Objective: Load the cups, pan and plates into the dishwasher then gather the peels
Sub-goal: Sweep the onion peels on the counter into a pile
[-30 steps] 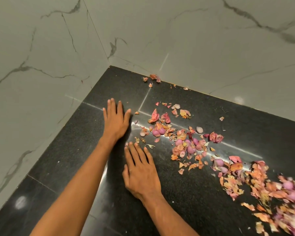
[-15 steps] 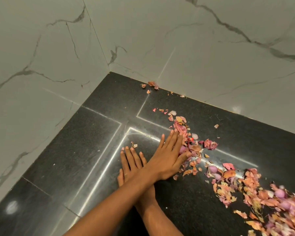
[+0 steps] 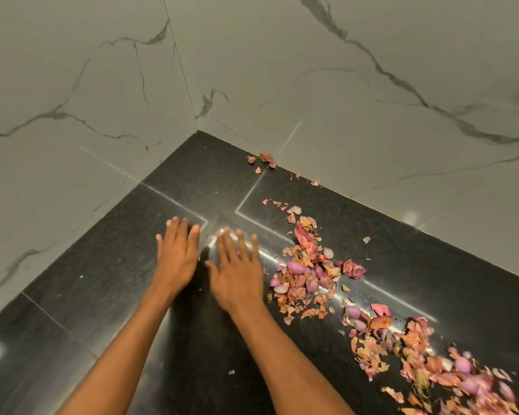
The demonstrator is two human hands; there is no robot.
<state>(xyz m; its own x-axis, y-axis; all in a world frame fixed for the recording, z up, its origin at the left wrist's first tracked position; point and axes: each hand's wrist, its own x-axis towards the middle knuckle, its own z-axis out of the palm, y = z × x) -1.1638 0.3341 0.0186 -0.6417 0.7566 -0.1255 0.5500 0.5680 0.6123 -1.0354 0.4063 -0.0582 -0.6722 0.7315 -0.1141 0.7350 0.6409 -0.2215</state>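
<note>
Across the corner where two grey marble walls (image 3: 342,85) meet, a black speckled counter (image 3: 102,280) fills the lower part of the view, its polished surface crossed by thin bright reflected lines. Dark veins run over both wall slabs, and a vertical seam marks the corner.

Strewn over the right half of the counter, the peels (image 3: 309,274) lie as a loose trail of pink, orange and purple onion skins with a few small purple bulbs among them. The trail begins as a few scattered flakes against the back wall, thickens into a clump beside the right hand, and runs on to a larger heap near the lower right edge, where the picture blurs.

Two bare forearms reach in from the bottom edge. The left hand (image 3: 176,256) is flat, palm down over the bare counter, fingers straight and close together, holding nothing. The right hand (image 3: 237,277) is just beside it, palm down, fingers straight and slightly spread, thumb out toward the left hand, holding nothing. Its outer edge is near the clump of peels but apart from it. Whether either palm presses on the counter or hovers just above it cannot be told.

A few pale crumbs dot the dark surface near the forearms.
</note>
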